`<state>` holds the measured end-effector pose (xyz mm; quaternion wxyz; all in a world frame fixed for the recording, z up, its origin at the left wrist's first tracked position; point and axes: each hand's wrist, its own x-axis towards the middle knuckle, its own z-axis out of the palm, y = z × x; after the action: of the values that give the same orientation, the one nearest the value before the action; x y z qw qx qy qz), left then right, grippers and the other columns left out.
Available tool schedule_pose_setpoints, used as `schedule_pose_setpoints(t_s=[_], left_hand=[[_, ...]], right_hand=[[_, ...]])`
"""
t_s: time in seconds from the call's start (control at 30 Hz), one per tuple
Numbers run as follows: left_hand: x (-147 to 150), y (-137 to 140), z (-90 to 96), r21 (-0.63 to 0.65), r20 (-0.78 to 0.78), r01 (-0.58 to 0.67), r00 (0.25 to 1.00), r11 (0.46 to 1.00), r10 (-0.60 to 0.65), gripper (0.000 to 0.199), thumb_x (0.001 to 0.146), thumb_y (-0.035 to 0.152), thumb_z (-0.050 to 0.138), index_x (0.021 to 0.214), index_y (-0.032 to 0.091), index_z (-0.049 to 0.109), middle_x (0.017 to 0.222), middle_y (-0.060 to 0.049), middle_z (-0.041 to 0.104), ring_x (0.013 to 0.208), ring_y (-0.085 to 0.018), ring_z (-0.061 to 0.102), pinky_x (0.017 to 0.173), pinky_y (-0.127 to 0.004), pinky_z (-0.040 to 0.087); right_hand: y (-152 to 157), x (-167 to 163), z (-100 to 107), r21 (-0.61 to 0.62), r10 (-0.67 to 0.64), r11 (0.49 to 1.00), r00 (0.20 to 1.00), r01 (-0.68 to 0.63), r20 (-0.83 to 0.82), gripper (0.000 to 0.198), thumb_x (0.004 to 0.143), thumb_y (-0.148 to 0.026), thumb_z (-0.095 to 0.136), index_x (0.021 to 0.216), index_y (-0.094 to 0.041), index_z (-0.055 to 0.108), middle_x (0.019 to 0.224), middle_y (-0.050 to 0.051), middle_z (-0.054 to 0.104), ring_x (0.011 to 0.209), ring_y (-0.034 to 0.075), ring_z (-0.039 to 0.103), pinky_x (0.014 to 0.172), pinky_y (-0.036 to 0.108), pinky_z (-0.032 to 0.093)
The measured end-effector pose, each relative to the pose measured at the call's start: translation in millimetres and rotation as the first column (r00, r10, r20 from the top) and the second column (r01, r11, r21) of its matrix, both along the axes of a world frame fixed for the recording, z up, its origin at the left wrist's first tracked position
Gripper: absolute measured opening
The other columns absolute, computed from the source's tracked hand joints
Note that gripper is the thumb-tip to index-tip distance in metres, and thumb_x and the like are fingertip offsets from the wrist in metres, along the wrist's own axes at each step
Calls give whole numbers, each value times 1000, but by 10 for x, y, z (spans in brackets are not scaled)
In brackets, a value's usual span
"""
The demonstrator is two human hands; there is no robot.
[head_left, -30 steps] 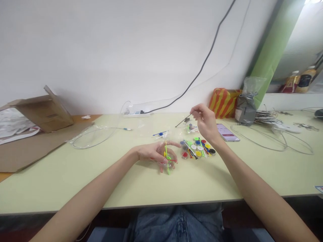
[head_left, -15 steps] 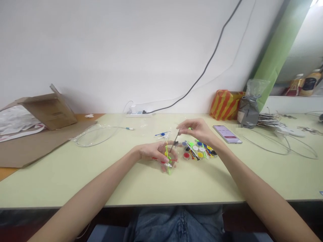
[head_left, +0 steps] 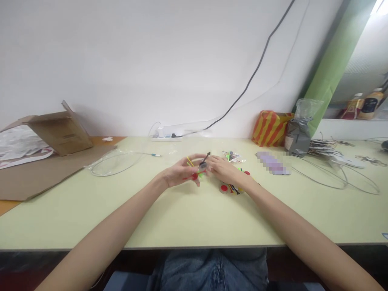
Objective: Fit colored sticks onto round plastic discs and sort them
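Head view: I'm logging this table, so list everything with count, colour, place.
wall: one, white, back
cord: one, black, across wall
panel: one, green, back right
cardboard box: one, brown, far left
cables: several, grey, left and right
power strip: one, white, back centre
striped bag: one, red-yellow, back right
packet: one, grey, beside striped bag
bottles: two, mixed colours, far right
phone: one, purplish, mid-right (pixelated)
table: one, pale yellow-green, centre
loose plastic pieces: several, mixed colours, centre right
held plastic pieces: uncountable, red/black/yellow/green, centre
jeans: one pair, blue, bottom centre
left hand: one, bare, centre, holding pieces
right hand: one, bare, centre, grip unclear
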<state>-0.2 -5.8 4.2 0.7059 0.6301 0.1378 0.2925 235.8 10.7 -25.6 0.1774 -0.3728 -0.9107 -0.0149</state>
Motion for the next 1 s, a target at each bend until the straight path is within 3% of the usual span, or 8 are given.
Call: schedule_pose_setpoints(t_s=[0.17,0.33,0.43,0.6,0.77,0.87,0.93,1.0], left_hand=[[18,97,-27,-31,150,-327,933,945,328,47,80,20,79,123,24,63,119,-9,66,107,-25,67,78,-36,62],[4,122,-36,-16,129,-380,917,925,378,48,79,23,80,124,24,62,113,-8,67,109,-26,66,74,-34,61],[-2,99,-30,13,70,-319,946,948,317,48,81,24,79,126,24,62,115,-9,66,108,-26,66,75,-34,61],[-5,29,-11,43,-82,-78,993,996,81,58,84,26,77,137,25,55,117,-13,64,104,-26,67,68,-30,60],[-23,-19,19,-25,-255,158,954,987,-159,59,87,28,75,141,25,50,110,-10,65,94,-22,70,58,-21,57],[-45,-7,-2,-86,-313,258,910,962,-272,62,88,28,74,144,27,48,113,-11,66,88,-21,72,55,-21,56],[-62,7,-31,-117,-334,287,890,951,-310,62,88,28,74,144,28,47,117,-12,66,86,-21,72,52,-20,55],[-77,18,-58,-139,-344,281,885,949,-313,64,87,28,75,144,30,46,118,-11,65,88,-21,72,52,-19,55]], right_hand=[[2,-176,-38,11,57,998,995,-58,84,42,91,-2,45,122,-19,66,135,13,62,132,27,48,105,41,38],[-23,-143,13,6,13,1000,998,-14,59,25,92,-6,48,104,-16,68,113,13,68,111,26,57,93,37,41],[-55,-60,57,-53,12,999,1000,-12,-3,17,89,-8,54,96,-18,66,101,9,69,94,22,60,82,31,41],[-23,95,146,-63,-92,995,958,78,-270,17,89,-9,52,92,-19,66,92,5,70,80,18,60,72,28,41],[7,257,324,-33,-123,990,704,140,-699,14,90,-21,56,86,-18,70,91,6,74,82,19,65,78,32,47],[-47,332,457,-57,-119,990,558,128,-821,15,88,-31,62,86,-18,71,89,6,73,80,19,64,75,32,48],[-97,359,526,-78,-108,994,520,80,-847,19,88,-36,63,86,-18,69,86,5,72,76,18,62,70,31,48],[-144,360,561,-97,-87,995,554,12,-828,20,88,-37,63,85,-18,68,84,5,69,74,17,60,66,30,46]])
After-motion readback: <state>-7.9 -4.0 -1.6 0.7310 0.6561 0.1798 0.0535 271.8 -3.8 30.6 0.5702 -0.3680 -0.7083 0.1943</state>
